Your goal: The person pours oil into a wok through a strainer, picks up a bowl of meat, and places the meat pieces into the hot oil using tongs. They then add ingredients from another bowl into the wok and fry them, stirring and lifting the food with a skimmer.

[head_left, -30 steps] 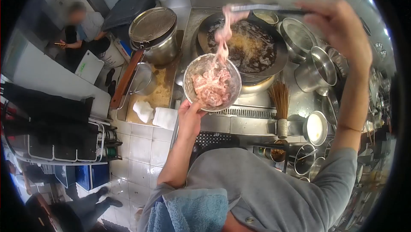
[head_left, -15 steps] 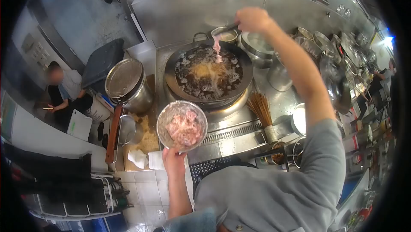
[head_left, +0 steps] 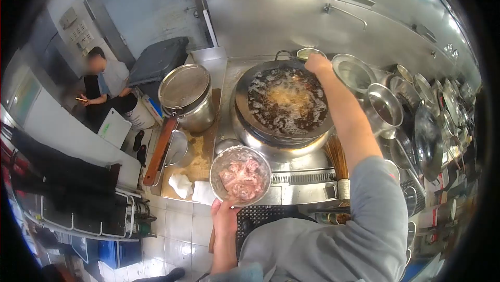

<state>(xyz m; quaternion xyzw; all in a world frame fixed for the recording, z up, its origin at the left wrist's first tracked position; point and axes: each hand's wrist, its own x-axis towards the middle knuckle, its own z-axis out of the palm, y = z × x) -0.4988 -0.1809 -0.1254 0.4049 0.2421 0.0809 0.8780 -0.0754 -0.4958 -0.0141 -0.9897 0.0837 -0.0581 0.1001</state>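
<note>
My left hand [head_left: 225, 218] grips the near rim of a metal mixing bowl [head_left: 266, 170], which sits low in front of the wok. Pieces of raw pink meat [head_left: 242, 180] with a wet, pale coating lie inside it. Over the far right rim of the wok [head_left: 245, 110], my right hand [head_left: 317, 64] has its fingers closed; whatever it holds is hidden behind the hand. Dark oil [head_left: 263, 110] bubbles in the wok, with a golden frothy patch [head_left: 288, 96] in the middle.
Left of the wok stands a tall pot [head_left: 200, 118] topped by a strainer [head_left: 184, 88] with a wooden handle [head_left: 160, 152]. A bamboo brush [head_left: 338, 157] and metal pots [head_left: 383, 106] are on the right. A seated person [head_left: 112, 79] is at far left.
My right hand has come down towards the wok's far right rim; the strip of meat hanging from a dark-handled tool is out of sight. My left hand still holds the bowl. The camera view has shifted.
</note>
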